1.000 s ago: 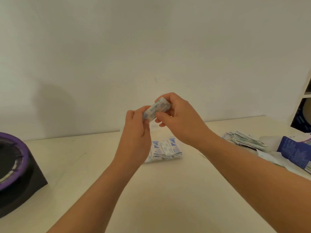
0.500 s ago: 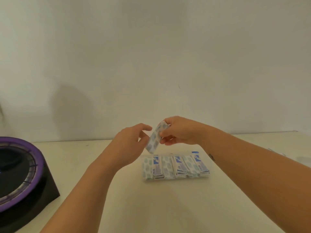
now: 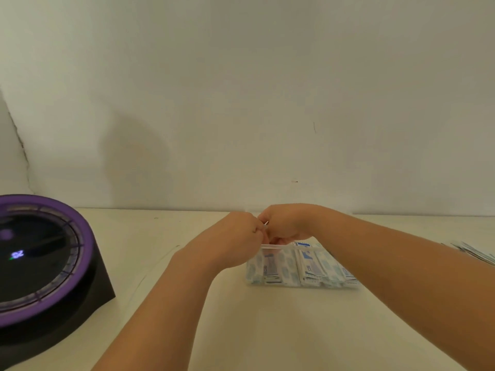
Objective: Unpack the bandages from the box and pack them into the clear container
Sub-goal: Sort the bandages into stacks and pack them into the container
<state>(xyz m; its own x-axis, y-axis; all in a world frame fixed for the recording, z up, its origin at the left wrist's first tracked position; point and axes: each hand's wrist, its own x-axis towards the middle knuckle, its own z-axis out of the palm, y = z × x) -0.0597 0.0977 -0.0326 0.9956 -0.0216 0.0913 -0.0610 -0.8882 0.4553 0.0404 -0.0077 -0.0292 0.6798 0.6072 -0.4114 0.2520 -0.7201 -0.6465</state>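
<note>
Left hand [image 3: 235, 236], right hand [image 3: 288, 223] curled together above clear container [image 3: 278, 246], seemingly pinching bandage [image 3: 266, 224].

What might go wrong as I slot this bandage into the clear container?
1. The bandage shows only as a thin edge pinched between the left hand and right hand; it may bend or slip going in.
2. The container holds closely packed rows; pushing in could knock them askew.
3. The right forearm crosses over the container's right end and might nudge it.
</note>
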